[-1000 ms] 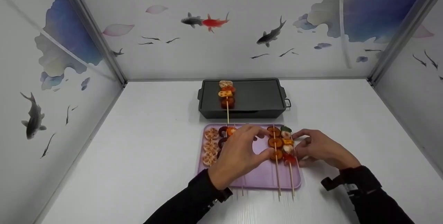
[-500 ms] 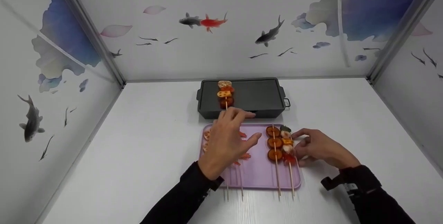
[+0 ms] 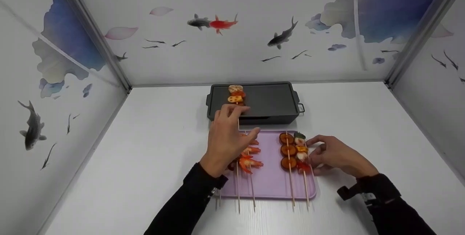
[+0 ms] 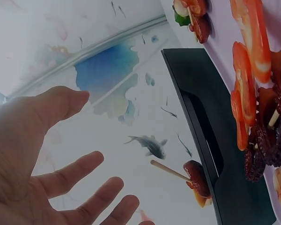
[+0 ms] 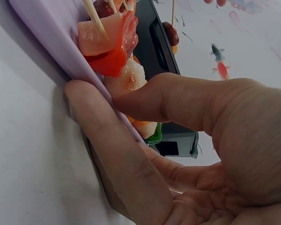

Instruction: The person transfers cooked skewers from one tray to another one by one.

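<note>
My left hand (image 3: 226, 137) hovers over the left side of a lilac tray (image 3: 270, 182), fingers spread and holding nothing. In the head view its fingertips overlap a mixed skewer (image 3: 236, 92) on a dark grill pan (image 3: 270, 100). Beneath the hand lie shrimp skewers (image 3: 250, 163) and a dark purple tentacle skewer (image 4: 274, 124); the lotus slices at the tray's left end are hidden. My right hand (image 3: 336, 157) pinches the tray's right rim, thumb inside and finger outside. Right beside it are a mixed skewer (image 3: 302, 155) and a skewer of round brown slices (image 3: 288, 150).
The white table (image 3: 152, 148) stretches to both sides of the tray. Behind the tray, the grill pan stands near the back wall (image 3: 247, 57), with a wire handle (image 3: 302, 108) at its right end. Several skewer sticks poke out past the tray's front edge.
My left hand has moved left and away from me, from beside the brown-slice skewer to over the tray's left side, uncovering the shrimp. The right hand has stayed at the rim.
</note>
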Tool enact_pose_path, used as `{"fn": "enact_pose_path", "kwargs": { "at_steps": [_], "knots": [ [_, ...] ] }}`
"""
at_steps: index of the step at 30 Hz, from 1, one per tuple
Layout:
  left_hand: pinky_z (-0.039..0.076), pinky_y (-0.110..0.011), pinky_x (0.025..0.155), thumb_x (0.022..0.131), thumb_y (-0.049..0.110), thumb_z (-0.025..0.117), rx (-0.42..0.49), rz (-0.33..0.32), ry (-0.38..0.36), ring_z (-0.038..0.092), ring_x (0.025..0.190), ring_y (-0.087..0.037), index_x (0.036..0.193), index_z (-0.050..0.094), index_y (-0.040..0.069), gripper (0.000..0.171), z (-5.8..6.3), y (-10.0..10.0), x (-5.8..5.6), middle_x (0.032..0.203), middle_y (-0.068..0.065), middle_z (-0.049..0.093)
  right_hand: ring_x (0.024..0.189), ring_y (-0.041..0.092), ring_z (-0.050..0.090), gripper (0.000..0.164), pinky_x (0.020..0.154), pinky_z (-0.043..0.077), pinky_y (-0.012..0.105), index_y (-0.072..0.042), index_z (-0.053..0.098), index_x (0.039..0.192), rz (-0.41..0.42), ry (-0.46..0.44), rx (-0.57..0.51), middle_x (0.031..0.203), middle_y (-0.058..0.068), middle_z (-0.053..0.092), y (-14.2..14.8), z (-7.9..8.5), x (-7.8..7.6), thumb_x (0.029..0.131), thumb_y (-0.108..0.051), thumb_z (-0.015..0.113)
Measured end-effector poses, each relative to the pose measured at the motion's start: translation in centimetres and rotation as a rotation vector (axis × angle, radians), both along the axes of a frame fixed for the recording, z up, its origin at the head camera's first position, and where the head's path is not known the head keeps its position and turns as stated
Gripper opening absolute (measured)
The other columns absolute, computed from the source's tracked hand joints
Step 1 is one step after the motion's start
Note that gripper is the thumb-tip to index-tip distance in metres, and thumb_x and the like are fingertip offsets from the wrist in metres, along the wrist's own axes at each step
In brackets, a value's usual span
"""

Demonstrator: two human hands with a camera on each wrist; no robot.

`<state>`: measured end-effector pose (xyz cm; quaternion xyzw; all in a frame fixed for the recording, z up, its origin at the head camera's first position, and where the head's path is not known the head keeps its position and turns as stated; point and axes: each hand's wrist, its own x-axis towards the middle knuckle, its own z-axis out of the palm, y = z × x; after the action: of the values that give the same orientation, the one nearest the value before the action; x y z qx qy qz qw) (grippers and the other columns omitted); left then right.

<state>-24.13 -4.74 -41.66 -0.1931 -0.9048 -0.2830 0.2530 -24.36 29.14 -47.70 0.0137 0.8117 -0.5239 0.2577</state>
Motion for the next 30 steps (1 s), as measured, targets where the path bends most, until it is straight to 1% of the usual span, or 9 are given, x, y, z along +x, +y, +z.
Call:
{"fn": "enact_pose_path", "kwargs": {
  "at_steps": [1, 8, 14, 19, 22, 28, 30],
  "knots": [
    [0.048, -0.043, 0.090, 0.084, 0.049, 0.081, 0.004, 0.003, -0.008, 0.053, 0.114, -0.026, 0.132, 0.064, 0.018, 0.060, -0.1, -0.1, -0.2, 0.128, -0.007, 0.055, 0.085, 0.030, 0.071, 0.062, 0.074, 0.061, 0.041, -0.006, 0.049, 0.140, -0.011, -0.003, 0.004, 0.106, 0.021, 0.061, 0.0, 0.0, 0.0, 0.084, -0.003, 0.075],
    [0.050, -0.040, 0.092, 0.085, 0.045, 0.081, 0.047, 0.024, -0.086, 0.053, 0.114, -0.027, 0.133, 0.064, 0.018, 0.057, -0.5, -0.8, -1.1, 0.126, -0.008, 0.054, 0.083, 0.031, 0.071, 0.062, 0.074, 0.061, 0.041, -0.006, 0.048, 0.141, -0.020, -0.003, 0.022, 0.107, 0.021, 0.060, -0.1, 0.1, 0.0, 0.085, -0.004, 0.076],
    [0.051, -0.038, 0.091, 0.086, 0.040, 0.082, 0.119, 0.035, -0.154, 0.055, 0.110, -0.025, 0.132, 0.065, 0.015, 0.055, -0.9, -1.3, -1.6, 0.123, -0.011, 0.055, 0.082, 0.030, 0.071, 0.064, 0.073, 0.061, 0.040, -0.007, 0.048, 0.141, -0.023, -0.011, 0.038, 0.106, 0.021, 0.061, -0.3, 0.0, -0.2, 0.084, -0.004, 0.076],
    [0.051, -0.038, 0.086, 0.087, 0.039, 0.081, 0.140, 0.070, -0.216, 0.054, 0.106, -0.024, 0.134, 0.064, 0.015, 0.055, -1.2, -1.5, -1.9, 0.122, -0.010, 0.055, 0.082, 0.029, 0.071, 0.063, 0.073, 0.061, 0.040, -0.007, 0.048, 0.141, -0.026, -0.010, 0.041, 0.107, 0.020, 0.061, -0.4, -0.1, -0.2, 0.084, -0.004, 0.076],
    [0.051, -0.039, 0.086, 0.087, 0.040, 0.080, 0.149, 0.094, -0.255, 0.054, 0.105, -0.023, 0.134, 0.064, 0.015, 0.055, -1.3, -1.6, -2.0, 0.122, -0.010, 0.055, 0.083, 0.029, 0.071, 0.064, 0.073, 0.061, 0.040, -0.008, 0.049, 0.141, -0.026, -0.009, 0.038, 0.107, 0.020, 0.061, -0.3, -0.1, -0.1, 0.084, -0.005, 0.077],
    [0.049, -0.040, 0.086, 0.088, 0.038, 0.080, 0.183, 0.079, -0.308, 0.055, 0.103, -0.024, 0.131, 0.065, 0.011, 0.053, -1.5, -1.8, -2.5, 0.123, -0.016, 0.057, 0.084, 0.028, 0.070, 0.063, 0.072, 0.061, 0.040, -0.006, 0.049, 0.141, 0.005, 0.027, 0.040, 0.104, 0.019, 0.061, -0.1, 0.0, 0.0, 0.085, -0.007, 0.077],
    [0.048, -0.040, 0.086, 0.089, 0.037, 0.079, 0.189, 0.072, -0.320, 0.055, 0.102, -0.024, 0.131, 0.066, 0.009, 0.052, -1.6, -1.9, -2.7, 0.120, -0.015, 0.058, 0.084, 0.029, 0.070, 0.062, 0.072, 0.061, 0.040, -0.006, 0.049, 0.141, 0.010, 0.032, 0.038, 0.104, 0.020, 0.062, -0.1, 0.0, 0.0, 0.085, -0.007, 0.076]
  ]
}}
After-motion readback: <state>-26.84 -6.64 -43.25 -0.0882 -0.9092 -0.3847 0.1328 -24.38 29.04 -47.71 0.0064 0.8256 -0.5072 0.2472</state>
